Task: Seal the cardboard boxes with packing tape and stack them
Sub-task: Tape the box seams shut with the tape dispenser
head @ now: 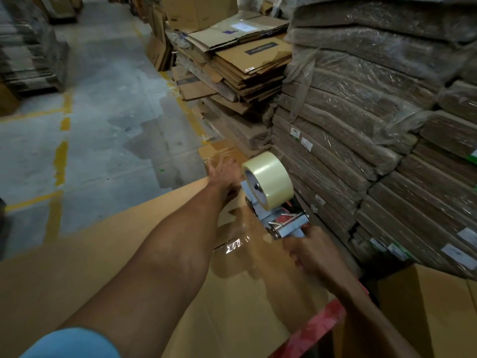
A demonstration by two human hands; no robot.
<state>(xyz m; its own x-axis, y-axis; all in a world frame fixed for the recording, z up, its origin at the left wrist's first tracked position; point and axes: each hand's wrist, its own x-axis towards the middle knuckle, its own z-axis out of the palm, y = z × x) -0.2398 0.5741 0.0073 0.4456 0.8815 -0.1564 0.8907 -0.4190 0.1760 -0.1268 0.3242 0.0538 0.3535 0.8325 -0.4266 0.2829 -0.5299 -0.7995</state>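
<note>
A large cardboard box (85,257) fills the lower left of the head view, its top facing me. My left hand (224,171) reaches out over the box's far end with fingers spread, pressing near the far edge. My right hand (309,251) grips the handle of a tape dispenser (281,223), which carries a roll of clear packing tape (269,179). A shiny strip of clear tape (237,244) runs along the box top beneath the dispenser. A second cardboard box (433,313) stands at the lower right.
Tall plastic-wrapped stacks of flat cardboard (374,130) rise close on the right. Loose flattened cartons (240,60) are piled behind them. Grey concrete floor with yellow lines (62,156) lies to the left, and more stacks (28,52) stand at the far left. A red edge (317,324) shows below the box.
</note>
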